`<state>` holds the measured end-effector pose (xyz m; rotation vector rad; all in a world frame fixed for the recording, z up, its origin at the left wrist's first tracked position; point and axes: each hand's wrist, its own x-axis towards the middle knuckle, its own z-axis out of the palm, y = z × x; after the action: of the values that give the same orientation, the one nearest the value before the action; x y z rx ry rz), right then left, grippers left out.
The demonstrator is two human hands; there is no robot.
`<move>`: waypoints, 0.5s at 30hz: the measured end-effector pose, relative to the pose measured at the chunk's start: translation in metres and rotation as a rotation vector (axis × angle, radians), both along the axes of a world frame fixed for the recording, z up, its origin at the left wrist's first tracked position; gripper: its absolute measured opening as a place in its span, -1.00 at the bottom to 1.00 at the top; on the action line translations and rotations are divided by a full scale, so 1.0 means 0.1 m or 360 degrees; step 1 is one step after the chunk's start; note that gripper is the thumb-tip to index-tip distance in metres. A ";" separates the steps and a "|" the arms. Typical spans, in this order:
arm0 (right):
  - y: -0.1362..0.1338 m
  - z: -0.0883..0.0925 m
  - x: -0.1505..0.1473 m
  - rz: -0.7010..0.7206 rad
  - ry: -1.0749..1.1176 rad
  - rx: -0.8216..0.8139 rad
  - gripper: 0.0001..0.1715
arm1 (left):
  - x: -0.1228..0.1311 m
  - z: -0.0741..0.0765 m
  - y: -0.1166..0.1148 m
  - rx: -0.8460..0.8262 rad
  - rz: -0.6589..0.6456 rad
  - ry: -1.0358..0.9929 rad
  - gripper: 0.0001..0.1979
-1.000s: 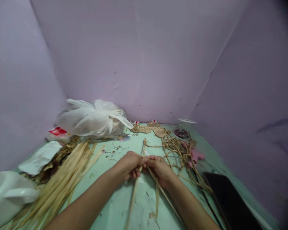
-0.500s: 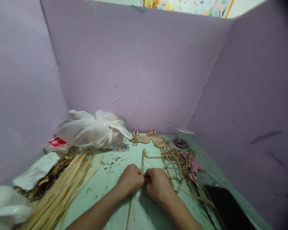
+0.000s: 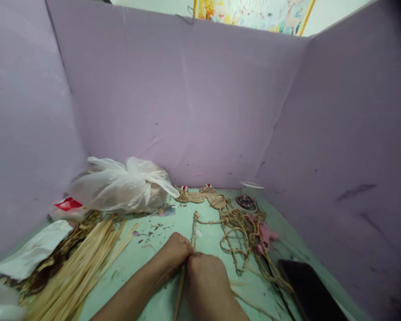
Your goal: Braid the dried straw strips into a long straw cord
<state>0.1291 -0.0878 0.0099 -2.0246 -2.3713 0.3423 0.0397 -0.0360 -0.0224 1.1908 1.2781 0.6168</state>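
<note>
My left hand (image 3: 174, 255) and my right hand (image 3: 205, 281) are pressed together low in the middle of the view, both closed round the near end of a braided straw cord (image 3: 195, 226). The cord runs away from my fingers across the pale green table (image 3: 153, 249). A loose straw strip (image 3: 178, 298) hangs out below my left hand toward me. To the right of my hands lies a tangle of braided straw rope (image 3: 240, 232).
A bundle of flat straw strips (image 3: 83, 263) lies at the left, by white paper (image 3: 30, 249) and a tied white plastic bag (image 3: 118, 185). Two small woven sandals (image 3: 200, 196) sit at the back. A pink tool (image 3: 265, 232), small dish (image 3: 244, 201), dark phone (image 3: 307, 290). Purple panels enclose the table.
My hands have drawn closer to me and lower in view, the right now overlapping the left. The loose strips fanned below them a second ago are mostly hidden. The view has tilted up.
</note>
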 end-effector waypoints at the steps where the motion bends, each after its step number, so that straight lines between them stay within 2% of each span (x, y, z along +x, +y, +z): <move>1: 0.02 0.04 0.07 -0.0015 0.0058 0.0000 -0.76 | -0.01 0.01 0.01 0.0004 -0.0026 -0.0012 -0.87; 3: 0.10 0.09 0.24 -0.0046 0.0340 0.0046 -0.70 | -0.04 0.04 0.02 -0.0028 -0.0087 -0.0053 -0.91; 4: 0.16 0.10 0.32 -0.0140 0.0499 0.0076 -0.65 | -0.05 0.06 0.03 -0.0062 -0.0116 -0.0064 -0.94; 6: 0.28 0.04 0.45 -0.0334 0.0847 0.0179 -0.67 | -0.07 0.08 0.03 -0.0114 -0.0177 -0.0063 -0.95; 7: 0.34 -0.02 0.47 -0.0402 0.1009 0.0125 -0.72 | -0.08 0.09 0.04 -0.0122 -0.0201 -0.0070 -0.94; 10: 0.42 -0.21 0.43 -0.0491 0.1551 -0.0440 -0.78 | -0.08 0.07 0.04 -0.0105 -0.0237 -0.0097 -0.92; 12: 0.43 -0.32 0.36 -0.0527 0.1742 -0.0698 -0.80 | -0.08 0.06 0.03 -0.0095 -0.0248 -0.0099 -0.90; 15: 0.45 -0.44 0.31 -0.0530 0.1690 -0.0610 -0.84 | -0.07 0.06 0.03 -0.0087 -0.0301 -0.0042 -0.92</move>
<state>0.1604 -0.0426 -0.0341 -1.6111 -1.3573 1.4746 0.0331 -0.0331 -0.0166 1.2374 1.1377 0.4555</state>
